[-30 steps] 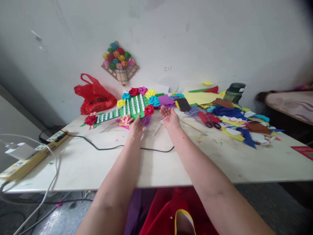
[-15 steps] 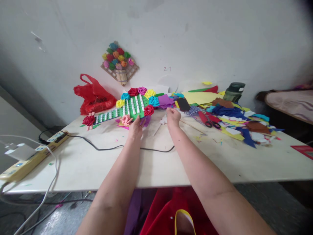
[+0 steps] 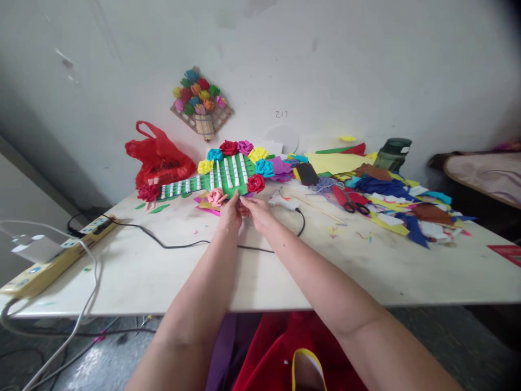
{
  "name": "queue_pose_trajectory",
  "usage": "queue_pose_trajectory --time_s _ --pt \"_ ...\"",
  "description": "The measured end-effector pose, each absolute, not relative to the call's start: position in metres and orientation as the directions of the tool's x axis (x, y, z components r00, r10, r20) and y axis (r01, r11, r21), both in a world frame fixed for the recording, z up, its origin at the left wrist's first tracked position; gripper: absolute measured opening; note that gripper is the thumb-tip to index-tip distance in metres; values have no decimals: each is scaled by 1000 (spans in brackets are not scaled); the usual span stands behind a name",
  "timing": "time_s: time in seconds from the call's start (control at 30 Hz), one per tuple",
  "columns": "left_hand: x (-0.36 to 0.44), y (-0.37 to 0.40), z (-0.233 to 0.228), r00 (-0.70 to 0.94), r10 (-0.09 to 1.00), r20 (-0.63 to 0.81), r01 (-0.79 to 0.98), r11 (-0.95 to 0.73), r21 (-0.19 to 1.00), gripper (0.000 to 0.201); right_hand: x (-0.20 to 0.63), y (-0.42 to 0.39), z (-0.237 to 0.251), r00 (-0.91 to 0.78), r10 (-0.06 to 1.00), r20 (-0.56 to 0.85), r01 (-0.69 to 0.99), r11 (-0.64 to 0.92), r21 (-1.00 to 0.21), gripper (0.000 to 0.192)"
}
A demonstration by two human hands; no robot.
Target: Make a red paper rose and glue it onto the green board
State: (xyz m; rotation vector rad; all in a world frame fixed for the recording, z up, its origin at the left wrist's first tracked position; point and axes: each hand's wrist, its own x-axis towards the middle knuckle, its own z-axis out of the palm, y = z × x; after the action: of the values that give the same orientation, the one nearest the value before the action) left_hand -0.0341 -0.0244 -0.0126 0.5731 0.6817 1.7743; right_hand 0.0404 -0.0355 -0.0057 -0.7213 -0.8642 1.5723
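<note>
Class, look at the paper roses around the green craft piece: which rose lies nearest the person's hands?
The pink rose at the piece's near edge, just beside the left hand. The red, blue and yellow roses sit farther back around the green piece.

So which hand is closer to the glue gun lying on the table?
Right. The right hand lies just beside the glue gun, apart from it; the left hand is farther off, by the green craft piece.

White table [image 3: 163,271] bears paper scraps [image 3: 391,206], perhaps a glue gun [image 3: 283,202].
</note>
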Motion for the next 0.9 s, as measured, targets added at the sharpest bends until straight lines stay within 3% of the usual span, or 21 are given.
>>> queue_pose_trajectory --time_s 0.37,0.73,0.9 --pt "-15 -35 -8 -274 953 130 -640 -282 715 40 40 -35 -6 -100 993 57 -622 -18 -783 30" --pt "-11 -33 -10 -205 951 231 -640 -309 704 27 43 -34 -1 6 998 55 -678 45 -734 21" --pt "-15 -34 -13 -96 958 270 -610 -271 745 32 49 -31 5 26 998 55 -667 59 -743 19"
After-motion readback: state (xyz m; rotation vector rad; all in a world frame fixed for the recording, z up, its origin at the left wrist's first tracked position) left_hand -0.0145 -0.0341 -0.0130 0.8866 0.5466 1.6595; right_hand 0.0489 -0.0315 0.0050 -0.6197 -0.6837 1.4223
